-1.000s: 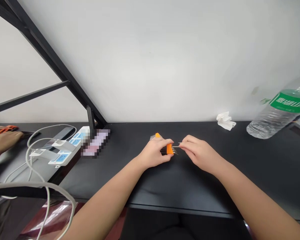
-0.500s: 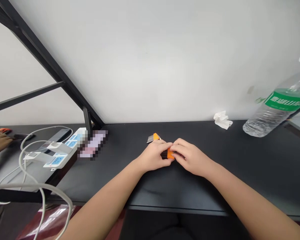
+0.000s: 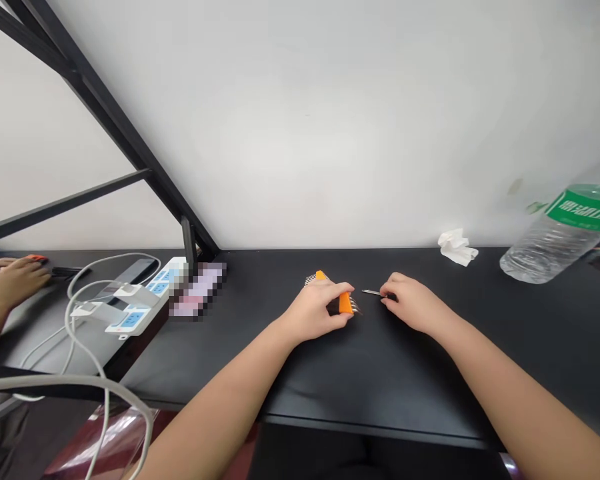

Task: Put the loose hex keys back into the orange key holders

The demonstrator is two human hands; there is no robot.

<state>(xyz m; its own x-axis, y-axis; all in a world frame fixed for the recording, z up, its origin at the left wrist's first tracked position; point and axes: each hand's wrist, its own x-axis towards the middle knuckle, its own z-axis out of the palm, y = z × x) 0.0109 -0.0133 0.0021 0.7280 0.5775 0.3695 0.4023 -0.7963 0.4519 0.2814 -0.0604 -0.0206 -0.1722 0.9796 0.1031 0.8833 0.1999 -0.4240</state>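
An orange-and-black holder (image 3: 346, 303) with several slim metal rods lies in the grip of my left hand (image 3: 316, 308). Straight ends of the rods stick out at its far left, and bent ends show at its right, like a hex key set. My left fingers and thumb wrap over it, hiding its middle. A short way to the right, my right hand (image 3: 411, 301) pinches a thin metal rod (image 3: 371, 292), probably a hex key. Its silver end points left toward the holder, apart from it; the rest is hidden in my fingers.
A crumpled tissue (image 3: 457, 247) and a large plastic bottle (image 3: 550, 233) stand toward the back right of the black desk (image 3: 380, 373). At left are a power strip (image 3: 147, 303) with white cables, a black frame (image 3: 130, 147), a phone (image 3: 133, 273) and another person's hands (image 3: 17, 287).
My right hand has moved away to the right from the holder, now with the thin metal rod in its fingers. My left hand still holds the holder. The view has shifted slightly.
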